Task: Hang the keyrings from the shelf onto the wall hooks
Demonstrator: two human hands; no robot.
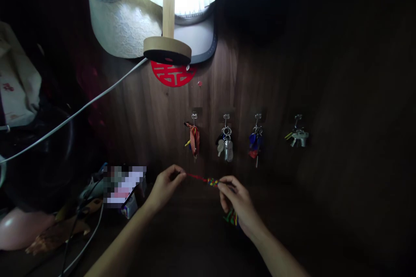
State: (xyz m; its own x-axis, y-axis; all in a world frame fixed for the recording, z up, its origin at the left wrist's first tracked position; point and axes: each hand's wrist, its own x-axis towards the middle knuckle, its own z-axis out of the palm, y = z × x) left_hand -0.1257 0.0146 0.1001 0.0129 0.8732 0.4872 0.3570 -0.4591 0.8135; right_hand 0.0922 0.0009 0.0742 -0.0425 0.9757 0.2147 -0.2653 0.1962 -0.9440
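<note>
My left hand [166, 186] pinches one end of a thin red cord [196, 177] stretched taut between both hands. My right hand [238, 203] pinches the other end at a multicoloured knotted bead section [212, 181], with more coloured braid [231, 217] hanging below the palm. Both hands hover in front of a dark wooden panel [156, 112]. Just above them hang key bunches on small hooks: a red-tagged one [194, 136], a silver one [225, 143], a blue one [255, 143] and a fourth [298, 136] at the right.
A lit lamp with a wooden stem and round base [167, 49] sits at the top, a red paper cutout [172, 73] under it. A white cable [78, 112] runs down left. Clutter, a box [125, 184] and a pink object [16, 227] lie at the lower left.
</note>
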